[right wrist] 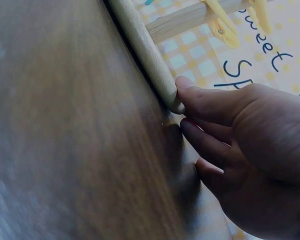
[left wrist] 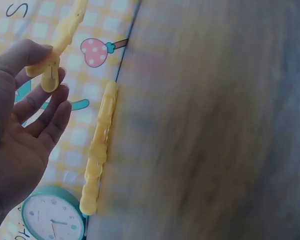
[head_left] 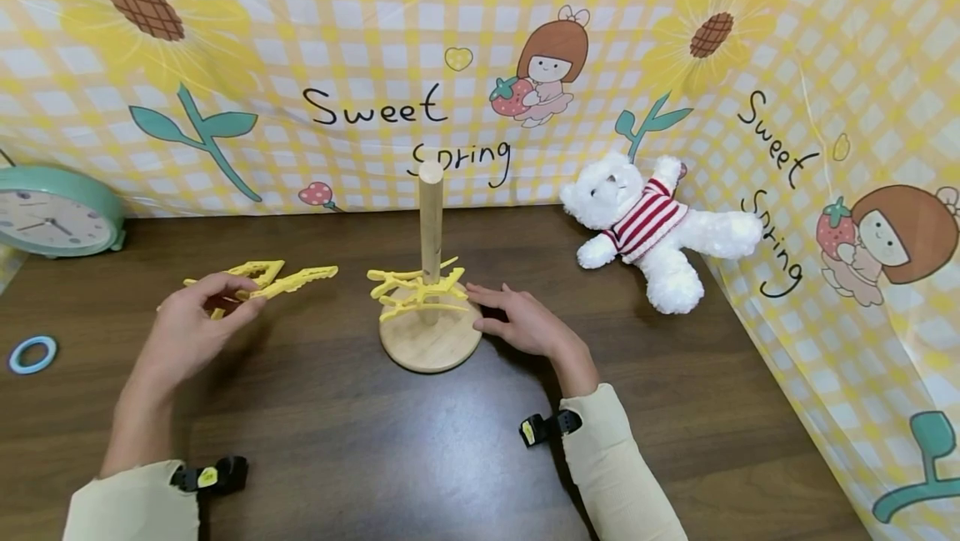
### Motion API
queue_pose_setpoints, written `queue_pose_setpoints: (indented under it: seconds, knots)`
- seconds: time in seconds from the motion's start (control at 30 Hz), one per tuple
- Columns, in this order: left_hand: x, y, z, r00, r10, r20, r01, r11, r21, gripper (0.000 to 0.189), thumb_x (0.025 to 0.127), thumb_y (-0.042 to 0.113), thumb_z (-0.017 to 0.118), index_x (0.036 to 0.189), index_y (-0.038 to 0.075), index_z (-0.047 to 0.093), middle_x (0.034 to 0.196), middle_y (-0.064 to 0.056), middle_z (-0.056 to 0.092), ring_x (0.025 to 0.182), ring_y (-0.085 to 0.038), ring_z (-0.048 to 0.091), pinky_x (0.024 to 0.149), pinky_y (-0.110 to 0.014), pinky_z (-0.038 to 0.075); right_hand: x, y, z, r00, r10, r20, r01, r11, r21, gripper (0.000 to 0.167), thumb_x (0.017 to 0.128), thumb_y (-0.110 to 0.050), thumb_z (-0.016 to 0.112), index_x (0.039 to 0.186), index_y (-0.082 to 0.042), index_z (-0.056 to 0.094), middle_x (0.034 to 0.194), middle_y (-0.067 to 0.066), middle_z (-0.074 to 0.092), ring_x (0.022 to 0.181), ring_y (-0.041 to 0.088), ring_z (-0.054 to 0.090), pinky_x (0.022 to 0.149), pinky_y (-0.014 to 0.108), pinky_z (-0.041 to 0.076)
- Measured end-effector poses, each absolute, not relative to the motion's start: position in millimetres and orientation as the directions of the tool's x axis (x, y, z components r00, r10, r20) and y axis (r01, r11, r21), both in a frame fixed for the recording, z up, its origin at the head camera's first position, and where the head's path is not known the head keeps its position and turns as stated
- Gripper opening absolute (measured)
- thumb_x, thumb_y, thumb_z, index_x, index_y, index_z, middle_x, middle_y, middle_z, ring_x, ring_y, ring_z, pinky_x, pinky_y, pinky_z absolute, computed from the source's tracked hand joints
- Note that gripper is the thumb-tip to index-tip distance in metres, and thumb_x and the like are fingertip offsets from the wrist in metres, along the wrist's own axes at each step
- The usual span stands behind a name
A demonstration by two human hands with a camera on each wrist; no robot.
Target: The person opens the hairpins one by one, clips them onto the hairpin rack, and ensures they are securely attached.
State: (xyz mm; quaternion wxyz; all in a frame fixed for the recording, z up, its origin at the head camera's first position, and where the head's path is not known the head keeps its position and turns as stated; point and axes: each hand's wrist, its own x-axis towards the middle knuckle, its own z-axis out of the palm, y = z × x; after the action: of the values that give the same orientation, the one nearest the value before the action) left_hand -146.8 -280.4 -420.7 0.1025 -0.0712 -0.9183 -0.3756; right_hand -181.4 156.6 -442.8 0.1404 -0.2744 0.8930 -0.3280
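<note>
Between thumb and fingertips my left hand (head_left: 197,320) pinches a notched yellow plastic piece (head_left: 300,280), raised in the left wrist view. Beside and partly behind that hand, another yellow piece (left wrist: 97,150) lies on the table. In the middle stands a wooden post (head_left: 431,224) on a round wooden base (head_left: 429,352). Several yellow pieces (head_left: 420,289) cross one another about the lower post. My right hand (head_left: 525,323) rests at the base's right rim, its thumb touching the edge and its fingers spread, loosely bent, in the right wrist view.
A white teddy bear (head_left: 671,245) in a striped shirt lies at the back right. The far left holds a green clock (head_left: 56,212) and a blue ring (head_left: 32,355). A checked cloth (head_left: 360,24) hangs behind the brown table (head_left: 360,441) and along its right side.
</note>
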Motion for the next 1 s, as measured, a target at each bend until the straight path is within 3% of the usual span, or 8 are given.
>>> queue_pose_setpoints:
  seconds: [0.13, 0.33, 0.43, 0.7, 1.0]
  knots:
    - [-149, -275, -420, -0.962, 0.047, 0.269, 0.225, 0.694, 0.684, 0.021, 0.094, 0.018, 0.075, 0.106, 0.001, 0.071, 0.095, -0.011, 0.067, 0.079, 0.003, 0.054, 0.064, -0.01, 0.043, -181, 157, -443, -0.809, -0.585, -0.065, -0.403, 0.632, -0.662, 0.052, 0.102, -0.023, 0.063, 0.151, -0.012, 0.049, 0.159, -0.002, 0.039, 0.147, 0.046, 0.022, 0.121, 0.053, 0.016]
    - [-153, -266, -420, -0.926, -0.014, 0.377, 0.275, 0.661, 0.699, 0.02, 0.09, 0.014, 0.08, 0.105, 0.002, 0.074, 0.091, 0.015, 0.065, 0.079, 0.007, 0.057, 0.067, -0.006, 0.043, -182, 157, -444, -0.807, -0.587, -0.059, -0.407, 0.626, -0.665, 0.051, 0.102, -0.022, 0.063, 0.151, -0.011, 0.05, 0.158, -0.001, 0.04, 0.147, 0.045, 0.022, 0.121, 0.05, 0.017]
    - [-153, -260, -416, -0.907, -0.028, 0.421, 0.308, 0.638, 0.706, 0.02, 0.088, 0.011, 0.08, 0.105, 0.003, 0.075, 0.091, 0.023, 0.063, 0.081, 0.009, 0.058, 0.072, -0.005, 0.043, -183, 158, -444, -0.809, -0.585, -0.06, -0.405, 0.628, -0.664, 0.051, 0.102, -0.022, 0.063, 0.15, -0.011, 0.05, 0.158, -0.002, 0.04, 0.147, 0.045, 0.022, 0.121, 0.05, 0.017]
    - [-151, -242, -404, -0.864, -0.002, 0.504, 0.4, 0.606, 0.688, 0.019, 0.085, 0.002, 0.081, 0.104, 0.005, 0.077, 0.09, 0.017, 0.064, 0.08, 0.003, 0.057, 0.072, -0.006, 0.042, -184, 158, -445, -0.802, -0.596, -0.041, -0.427, 0.619, -0.659, 0.052, 0.102, -0.021, 0.064, 0.15, -0.009, 0.05, 0.158, 0.0, 0.041, 0.148, 0.04, 0.025, 0.122, 0.045, 0.017]
    - [-151, -224, -387, -0.784, 0.098, 0.613, 0.546, 0.578, 0.606, 0.027, 0.078, -0.01, 0.083, 0.101, 0.003, 0.077, 0.09, -0.001, 0.068, 0.082, 0.001, 0.057, 0.075, -0.009, 0.042, -182, 158, -446, -0.809, -0.586, -0.048, -0.408, 0.617, -0.673, 0.051, 0.102, -0.023, 0.064, 0.15, -0.011, 0.05, 0.158, -0.002, 0.04, 0.149, 0.041, 0.022, 0.122, 0.047, 0.016]
